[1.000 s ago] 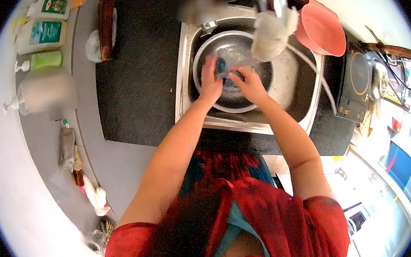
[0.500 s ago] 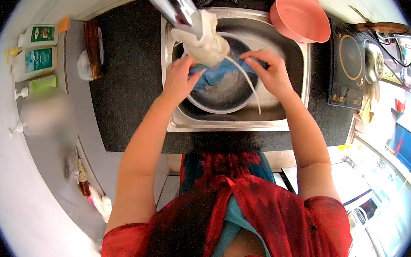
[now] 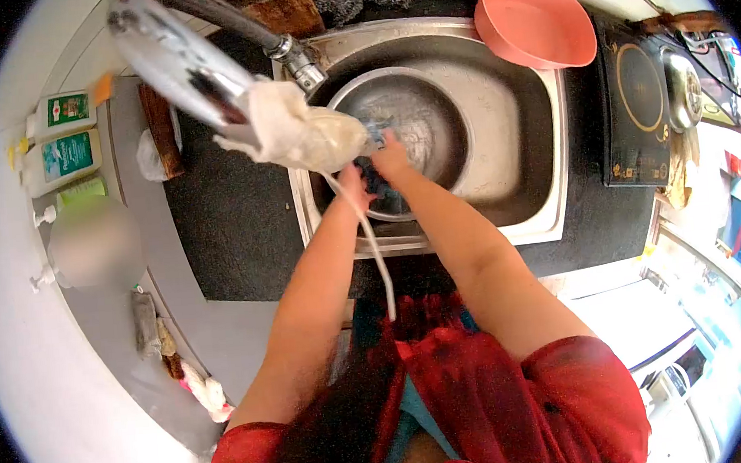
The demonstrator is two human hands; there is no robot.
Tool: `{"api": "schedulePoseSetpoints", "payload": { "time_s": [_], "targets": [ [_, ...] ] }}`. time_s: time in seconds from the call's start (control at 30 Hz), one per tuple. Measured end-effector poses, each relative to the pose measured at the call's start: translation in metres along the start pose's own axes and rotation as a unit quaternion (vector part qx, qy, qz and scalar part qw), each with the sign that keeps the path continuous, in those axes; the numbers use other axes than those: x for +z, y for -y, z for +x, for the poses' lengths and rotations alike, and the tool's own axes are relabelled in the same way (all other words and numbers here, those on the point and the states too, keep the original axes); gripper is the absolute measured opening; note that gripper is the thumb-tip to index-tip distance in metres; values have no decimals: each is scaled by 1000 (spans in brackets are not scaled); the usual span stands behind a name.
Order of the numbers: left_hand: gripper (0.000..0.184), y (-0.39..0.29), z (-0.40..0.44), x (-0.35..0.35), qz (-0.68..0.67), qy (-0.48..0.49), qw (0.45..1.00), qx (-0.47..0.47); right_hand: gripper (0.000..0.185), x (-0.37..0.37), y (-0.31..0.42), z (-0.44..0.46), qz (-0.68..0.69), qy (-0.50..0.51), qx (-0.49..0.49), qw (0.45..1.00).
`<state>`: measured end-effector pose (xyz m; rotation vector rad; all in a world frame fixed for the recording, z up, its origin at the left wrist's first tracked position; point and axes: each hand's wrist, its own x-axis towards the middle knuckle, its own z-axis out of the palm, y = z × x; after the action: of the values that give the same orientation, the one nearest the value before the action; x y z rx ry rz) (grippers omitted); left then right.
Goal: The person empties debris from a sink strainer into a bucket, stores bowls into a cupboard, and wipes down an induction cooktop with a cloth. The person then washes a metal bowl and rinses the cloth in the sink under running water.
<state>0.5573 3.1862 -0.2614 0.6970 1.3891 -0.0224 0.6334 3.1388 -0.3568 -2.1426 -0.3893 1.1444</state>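
A blue cloth (image 3: 374, 179) is bunched over the left part of a round metal basin (image 3: 439, 108) that sits in the steel sink (image 3: 515, 133). My left hand (image 3: 353, 186) grips its lower left side. Close beside it, my right hand (image 3: 392, 157) is closed on the upper right part of the same cloth. The cloth looks dark and wet between them. Above my hands hangs a shiny tap (image 3: 192, 67) with a pale fabric wrap (image 3: 315, 134) tied on its end. This wrap hides some of the cloth. From it a white string (image 3: 377, 257) dangles across my left forearm.
A second metal tap (image 3: 301, 63) reaches over the sink's back left corner. A pink tub (image 3: 537, 22) stands at the back right corner, with a black induction cooktop (image 3: 634, 115) beyond it. Bottles (image 3: 66, 160) line the left side, near a brown wooden piece (image 3: 161, 130).
Both hands have come close together at the basin's left side, gathering the cloth that was stretched between them. The camera view has shifted, so the wrapped tap appears farther left.
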Motion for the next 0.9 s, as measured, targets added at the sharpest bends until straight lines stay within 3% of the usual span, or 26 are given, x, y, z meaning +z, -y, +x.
{"api": "schedulePoseSetpoints", "payload": {
  "time_s": [0.03, 0.07, 0.1, 0.13, 0.23, 0.33, 0.43, 0.5, 0.57, 0.6, 0.7, 0.73, 0.83, 0.87, 0.9],
  "targets": [
    [71, -10, 1, -4, -135, 2, 986, -95, 51, -7, 31, -32, 127, 15, -49, 991],
    [65, 3, 21, -24, -203, 144, 967, -56, 46, -13, 50, -54, 128, 58, -61, 988],
    [64, 4, 29, -31, -241, 179, 953, -47, 41, -19, 69, -77, 130, 101, -72, 984],
    [63, 0, 31, -37, -276, 205, 938, -40, 38, 1, 60, -88, 154, 72, -162, 972],
    [61, -6, 21, -48, -298, 205, 932, -23, 34, -23, 96, -132, 149, 92, -215, 961],
    [58, -7, 17, -39, -292, 202, 935, -20, 33, -24, 103, -127, -13, 46, -253, 966],
    [56, 2, 13, -9, -276, 180, 944, -21, 33, -41, 100, -87, -64, -73, -272, 957],
    [51, 1, 0, 2, -248, 134, 959, -17, 34, -47, 90, -45, -143, -54, -152, 977],
    [43, -4, -11, 9, -210, 81, 974, -14, 28, -66, 61, -10, -181, -94, -116, 972],
    [47, 4, 4, -1, -212, 129, 969, 18, 32, -74, 39, 2, -212, -135, -106, 962],
    [45, -13, -10, -5, -175, -11, 985, 10, 42, -86, 12, 2, -261, -165, -58, 949],
    [58, 3, 16, -23, -204, 53, 977, -22, 45, -86, 7, -2, -270, -163, -38, 948],
    [65, 9, 19, -11, 53, 45, 997, -31, 51, -63, -1, -24, -293, 28, 30, 955],
    [71, 2, 2, 2, 87, 31, 996, 7, 56, -69, 14, -34, -353, 102, 44, 929],
    [72, 9, 13, 3, 217, 15, 973, 82, 59, -78, 20, -34, -355, 76, 45, 931]
  ]
}}
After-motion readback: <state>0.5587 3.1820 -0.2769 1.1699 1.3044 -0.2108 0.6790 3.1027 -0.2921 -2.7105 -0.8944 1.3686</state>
